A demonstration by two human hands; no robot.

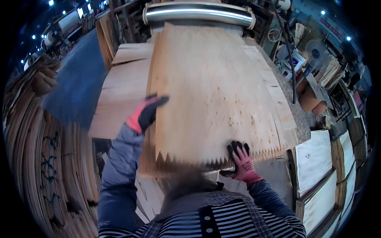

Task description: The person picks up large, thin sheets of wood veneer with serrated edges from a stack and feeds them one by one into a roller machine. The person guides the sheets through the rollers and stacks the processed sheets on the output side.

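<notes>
A large thin sheet of pale wood veneer (pixel 216 93) with a saw-toothed near edge lies tilted over a stack of similar sheets, reaching up to a metal roller (pixel 198 14) at the top. My left hand (pixel 146 113), in a red and black glove, presses on the sheet's left edge. My right hand (pixel 240 158), gloved the same way, grips the toothed near edge at the lower right. Both forearms wear grey-blue sleeves.
More veneer sheets (pixel 121 89) lie on the stack to the left. Tall piles of curved veneer (pixel 43 158) fill the left side. White boards (pixel 317 158) lean at the lower right. A fan and boxes (pixel 315 51) stand at the upper right.
</notes>
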